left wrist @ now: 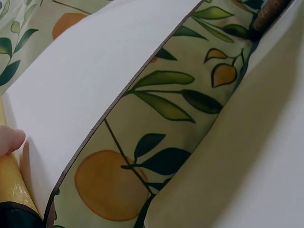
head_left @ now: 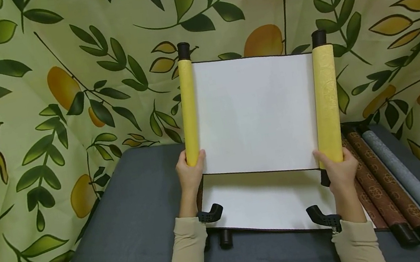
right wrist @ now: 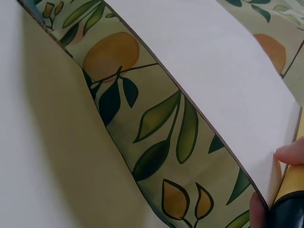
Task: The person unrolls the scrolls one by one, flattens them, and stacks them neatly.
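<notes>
A yellow-backed scroll (head_left: pixel 258 112) is held up partly unrolled, its blank white paper with a dark edge facing me. My left hand (head_left: pixel 191 172) grips the lower part of the thin yellow roll (head_left: pixel 189 111) on the left. The thicker yellow roll (head_left: pixel 326 100) on the right is gripped near its bottom by my right hand (head_left: pixel 341 172). Both rolls carry black end knobs. Each wrist view shows a thumb, the left one (left wrist: pixel 10 140) and the right one (right wrist: pixel 290 153), lying over the yellow roll beside the white paper.
Beneath the raised scroll, another unrolled white scroll (head_left: pixel 266 204) lies on the dark grey table (head_left: pixel 127 234), a black knob (head_left: pixel 225 239) at its near edge. Rolled brown patterned scrolls (head_left: pixel 388 177) and a grey-blue one (head_left: pixel 408 178) lie to the right. A leaf-patterned cloth (head_left: pixel 129 111) hangs behind.
</notes>
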A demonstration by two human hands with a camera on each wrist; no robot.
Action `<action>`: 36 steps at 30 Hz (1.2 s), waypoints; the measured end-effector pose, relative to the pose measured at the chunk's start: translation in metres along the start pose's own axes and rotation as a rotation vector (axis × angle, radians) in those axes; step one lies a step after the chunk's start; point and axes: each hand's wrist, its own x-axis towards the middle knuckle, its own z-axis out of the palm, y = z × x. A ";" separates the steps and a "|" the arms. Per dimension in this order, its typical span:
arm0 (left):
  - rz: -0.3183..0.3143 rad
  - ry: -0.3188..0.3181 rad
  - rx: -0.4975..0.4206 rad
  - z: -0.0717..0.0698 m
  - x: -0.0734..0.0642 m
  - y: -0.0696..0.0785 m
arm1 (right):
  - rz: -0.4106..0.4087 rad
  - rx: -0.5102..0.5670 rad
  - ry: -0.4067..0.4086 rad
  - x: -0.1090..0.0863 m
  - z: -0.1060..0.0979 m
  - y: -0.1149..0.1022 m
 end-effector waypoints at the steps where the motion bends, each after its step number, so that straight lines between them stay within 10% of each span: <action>1: -0.006 0.003 -0.010 0.000 0.000 0.000 | 0.003 0.011 0.002 0.000 0.000 0.000; 25: -0.067 0.031 0.005 -0.004 0.002 0.000 | -0.064 0.040 0.036 0.002 -0.005 0.001; 36: 0.014 0.017 0.078 -0.010 0.005 -0.004 | -0.149 -0.040 0.066 0.004 -0.013 -0.001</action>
